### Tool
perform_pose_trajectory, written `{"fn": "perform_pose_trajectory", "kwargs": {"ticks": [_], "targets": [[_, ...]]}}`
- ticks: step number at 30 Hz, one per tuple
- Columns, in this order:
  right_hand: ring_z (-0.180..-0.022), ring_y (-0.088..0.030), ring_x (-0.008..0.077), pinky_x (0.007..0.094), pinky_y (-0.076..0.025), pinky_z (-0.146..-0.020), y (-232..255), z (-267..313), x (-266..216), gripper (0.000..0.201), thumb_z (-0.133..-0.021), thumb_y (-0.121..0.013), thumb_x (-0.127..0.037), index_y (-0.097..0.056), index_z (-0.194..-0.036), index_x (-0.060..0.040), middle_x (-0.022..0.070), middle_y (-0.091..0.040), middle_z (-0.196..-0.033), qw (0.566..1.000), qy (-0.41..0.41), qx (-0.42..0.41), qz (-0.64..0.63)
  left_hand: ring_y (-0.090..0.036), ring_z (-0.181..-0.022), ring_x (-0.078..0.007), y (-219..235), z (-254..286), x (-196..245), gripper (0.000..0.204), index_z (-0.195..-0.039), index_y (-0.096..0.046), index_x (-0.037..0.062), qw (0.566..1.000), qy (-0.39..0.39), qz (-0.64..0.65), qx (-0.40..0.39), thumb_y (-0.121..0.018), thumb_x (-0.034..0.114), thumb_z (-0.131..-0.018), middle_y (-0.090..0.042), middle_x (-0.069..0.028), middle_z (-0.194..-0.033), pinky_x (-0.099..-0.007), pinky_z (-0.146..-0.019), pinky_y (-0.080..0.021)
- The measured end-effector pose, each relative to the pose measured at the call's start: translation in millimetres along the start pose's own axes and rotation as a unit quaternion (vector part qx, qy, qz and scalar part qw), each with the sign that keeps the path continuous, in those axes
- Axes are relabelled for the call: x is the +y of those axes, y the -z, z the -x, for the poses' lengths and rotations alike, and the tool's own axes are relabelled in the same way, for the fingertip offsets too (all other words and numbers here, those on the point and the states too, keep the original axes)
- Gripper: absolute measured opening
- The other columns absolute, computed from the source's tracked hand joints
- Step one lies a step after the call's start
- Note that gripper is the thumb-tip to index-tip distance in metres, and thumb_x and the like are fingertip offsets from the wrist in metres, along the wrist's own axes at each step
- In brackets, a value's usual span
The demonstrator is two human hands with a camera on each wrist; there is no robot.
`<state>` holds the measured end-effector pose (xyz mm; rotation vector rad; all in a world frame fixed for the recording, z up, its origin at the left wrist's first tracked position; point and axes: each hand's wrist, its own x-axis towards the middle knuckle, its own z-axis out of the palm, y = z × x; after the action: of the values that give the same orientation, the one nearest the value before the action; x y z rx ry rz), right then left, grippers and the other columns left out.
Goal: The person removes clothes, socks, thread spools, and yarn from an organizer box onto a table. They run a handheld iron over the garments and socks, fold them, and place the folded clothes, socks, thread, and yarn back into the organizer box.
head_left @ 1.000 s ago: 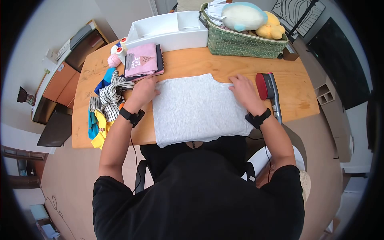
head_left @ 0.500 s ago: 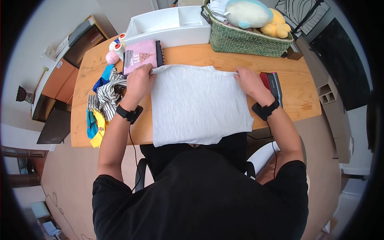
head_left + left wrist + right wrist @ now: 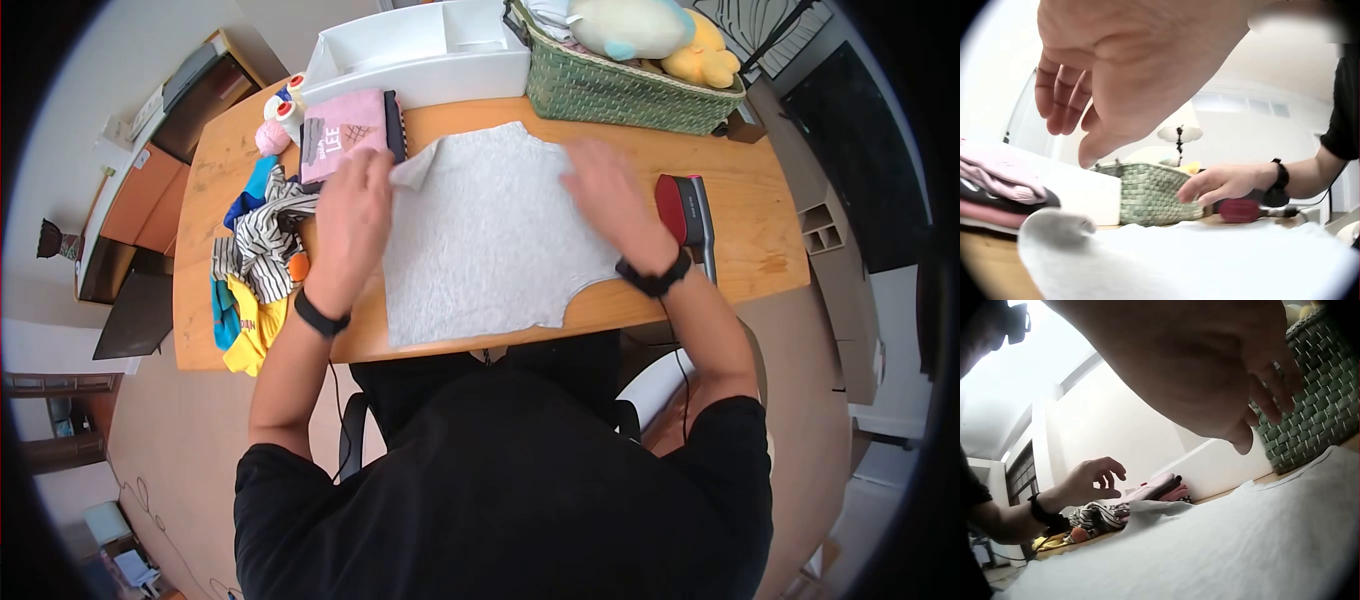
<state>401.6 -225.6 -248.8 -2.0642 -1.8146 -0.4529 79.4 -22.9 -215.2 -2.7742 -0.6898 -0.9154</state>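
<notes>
A light grey shirt (image 3: 490,230) lies spread on the wooden table in front of me, its upper left corner turned up. Just left of that corner, my left hand (image 3: 355,220) is raised with loosely bent fingers and nothing in them; the left wrist view shows a gap between its fingertips and the cloth. Over the shirt's upper right edge hovers my right hand (image 3: 618,205), slightly blurred, its fingers relaxed and holding nothing. Past the right hand lies a red and grey handheld device (image 3: 685,215).
Left of the shirt are crumpled striped clothing (image 3: 265,240) and a yellow garment (image 3: 255,325). Behind them sit folded clothes (image 3: 345,135) and thread spools (image 3: 288,118). A white divided bin (image 3: 420,75) and a green woven basket (image 3: 620,95) with plush toys line the back.
Half a second ago both hands gripped the shirt's upper corners and held that edge up. Now they have let go, and the shirt lies farther from me, its left corner flipped.
</notes>
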Motion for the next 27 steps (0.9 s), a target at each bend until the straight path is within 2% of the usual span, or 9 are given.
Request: {"fn": "perform_pose_trajectory", "kwargs": {"ticks": [2,3,7,9,12,19,21,25,27], "targets": [[-0.135,-0.067,0.042,0.054,-0.052,-0.115,0,30,-40,0.056,-0.099,-0.085,-0.024,-0.067,-0.147,0.0001,0.0234,-0.071,-0.143,0.991,0.055,-0.02,-0.118,-0.073,-0.109,-0.0387,15,32,26,0.034,-0.127,-0.069,0.0023,0.993,-0.049,0.09,-0.057,-0.079,0.007,-0.095,-0.074,-0.0161,-0.122,-0.0494,-0.094,-0.06],[-0.144,-0.061,0.0434,0.0565,-0.048,-0.121,1,49,-63,0.066,-0.099,-0.085,-0.029,-0.063,-0.155,0.0006,0.0254,-0.064,-0.155,0.987,0.073,-0.043,-0.14,-0.071,-0.13,-0.0398,16,50,35,0.052,-0.142,-0.068,0.0009,0.979,-0.072,0.136,-0.134,-0.083,0.023,-0.098,-0.072,-0.0192,-0.143,-0.052,-0.107,-0.058],[-0.167,-0.04,0.0467,0.0635,-0.033,-0.136,25,94,-129,0.092,-0.099,-0.088,-0.039,-0.048,-0.173,-0.0024,0.0261,-0.041,-0.182,0.964,0.073,-0.187,-0.176,-0.053,-0.159,-0.0405,25,106,64,0.086,-0.164,-0.056,-0.0016,0.956,-0.105,0.148,-0.229,-0.079,0.053,-0.101,-0.055,-0.0232,-0.172,-0.0581,-0.129,-0.044],[-0.169,-0.038,0.0463,0.0649,-0.03,-0.136,27,111,-126,0.093,-0.099,-0.086,-0.043,-0.047,-0.174,-0.0032,0.0257,-0.038,-0.184,0.965,0.062,-0.199,-0.157,-0.032,-0.174,-0.039,29,128,58,0.115,-0.176,-0.042,-0.0038,0.948,-0.081,0.109,-0.286,-0.068,0.078,-0.099,-0.036,-0.0232,-0.186,-0.0621,-0.14,-0.024],[-0.171,-0.034,0.0454,0.0662,-0.027,-0.138,33,138,-104,0.096,-0.099,-0.085,-0.049,-0.047,-0.174,-0.0047,0.0245,-0.035,-0.186,0.97,0.034,-0.21,-0.12,-0.026,-0.177,-0.0413,33,154,40,0.128,-0.178,-0.036,-0.0055,0.95,-0.04,0.086,-0.299,-0.066,0.086,-0.094,-0.031,-0.0248,-0.189,-0.0628,-0.142,-0.018],[-0.167,-0.042,0.0451,0.0637,-0.032,-0.137,59,166,-77,0.084,-0.101,-0.086,-0.04,-0.053,-0.169,-0.003,0.0252,-0.042,-0.181,0.975,-0.016,-0.194,-0.107,-0.032,-0.175,-0.0422,34,167,28,0.123,-0.177,-0.039,-0.004,0.959,-0.033,0.107,-0.259,-0.071,0.082,-0.094,-0.036,-0.0243,-0.187,-0.0627,-0.141,-0.021],[-0.158,-0.052,0.0473,0.058,-0.043,-0.13,65,174,-42,0.072,-0.103,-0.082,-0.026,-0.056,-0.165,-0.0011,0.0274,-0.051,-0.173,0.995,-0.06,-0.058,-0.053,-0.035,-0.173,-0.0427,30,170,22,0.115,-0.175,-0.043,-0.0023,0.962,-0.029,0.125,-0.242,-0.072,0.077,-0.097,-0.04,-0.0238,-0.185,-0.0625,-0.14,-0.023],[-0.136,-0.068,0.0494,0.0575,-0.054,-0.113,88,167,23,0.054,-0.105,-0.078,-0.017,-0.063,-0.154,-0.0001,0.029,-0.071,-0.145,0.948,-0.27,0.124,0.111,-0.045,-0.167,-0.0425,26,174,16,0.086,-0.167,-0.058,0.0022,0.964,0.003,0.173,-0.202,-0.074,0.059,-0.105,-0.051,-0.0213,-0.179,-0.0616,-0.138,-0.029],[-0.127,-0.071,0.0494,0.0583,-0.056,-0.109,91,175,46,0.056,-0.104,-0.08,-0.02,-0.063,-0.153,-0.0011,0.0286,-0.074,-0.134,0.934,-0.35,0.021,0.07,-0.046,-0.166,-0.0416,24,175,17,0.078,-0.165,-0.06,0.0022,0.965,0.012,0.178,-0.192,-0.076,0.051,-0.105,-0.053,-0.0206,-0.177,-0.061,-0.138,-0.03]]}}
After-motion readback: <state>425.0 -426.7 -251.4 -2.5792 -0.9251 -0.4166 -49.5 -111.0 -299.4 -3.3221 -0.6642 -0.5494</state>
